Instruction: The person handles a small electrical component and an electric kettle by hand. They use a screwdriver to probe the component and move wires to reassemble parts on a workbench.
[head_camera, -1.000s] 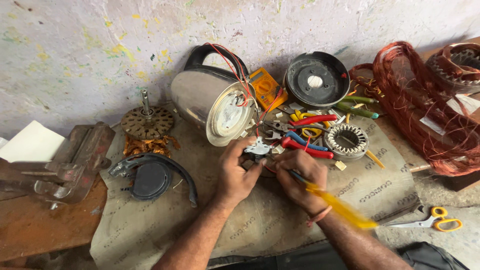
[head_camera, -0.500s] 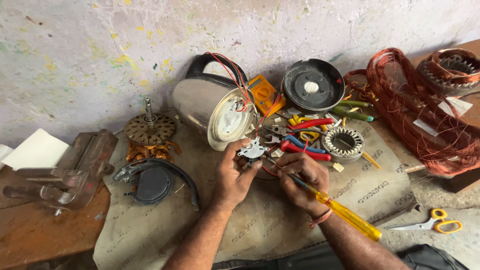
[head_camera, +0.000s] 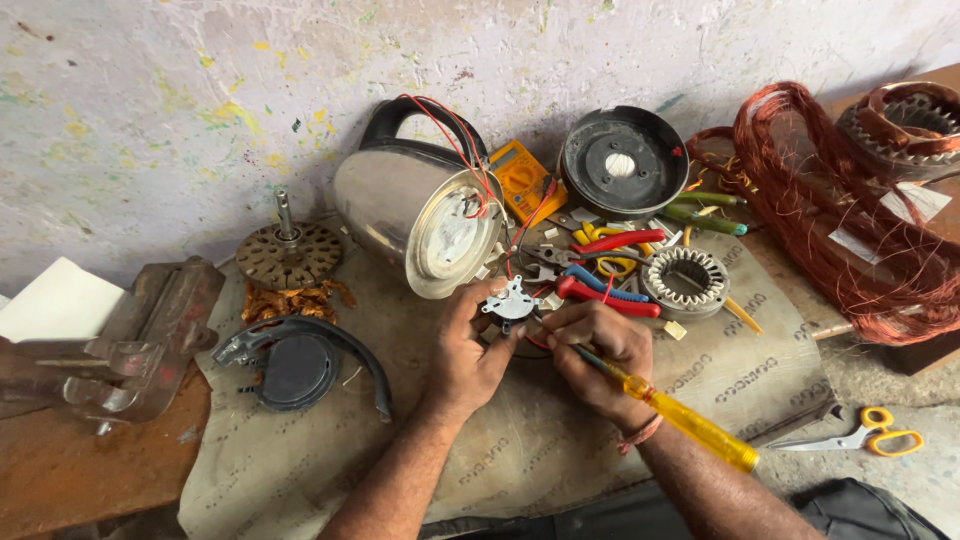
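At the far left, a rusty bench vise (head_camera: 120, 340) sat on the edge of the desk (head_camera: 80, 470), with a sheet of white paper (head_camera: 55, 300) behind it, both out of the way of the work. Next came a toothed rotor on its shaft (head_camera: 288, 250), stood near the wall, and a round black base plate (head_camera: 300, 368) with its curved rim lying loose on the woven sack cloth (head_camera: 500, 450) that padded the surface.

The steel kettle (head_camera: 420, 225) lay tipped on its side, open bottom toward the person, so its red wires could reach forward. The left hand (head_camera: 465, 355) held a small white switch part (head_camera: 510, 300) just in front of the kettle, its fingers (head_camera: 470, 300) pinching the part's edge to steady it. The right hand (head_camera: 595, 350) had its fingers closed around a yellow-handled screwdriver (head_camera: 680, 420), tip aimed in toward the part, handle trailing back over the wrist.

Beyond, red and blue pliers (head_camera: 610, 265), a yellow multimeter (head_camera: 520, 180), a black round lid (head_camera: 622, 160) and a stator ring (head_camera: 685, 280) lay within reach. Copper wire coils (head_camera: 830, 200) were heaped at the right; scissors (head_camera: 860, 435) rested near the front edge.
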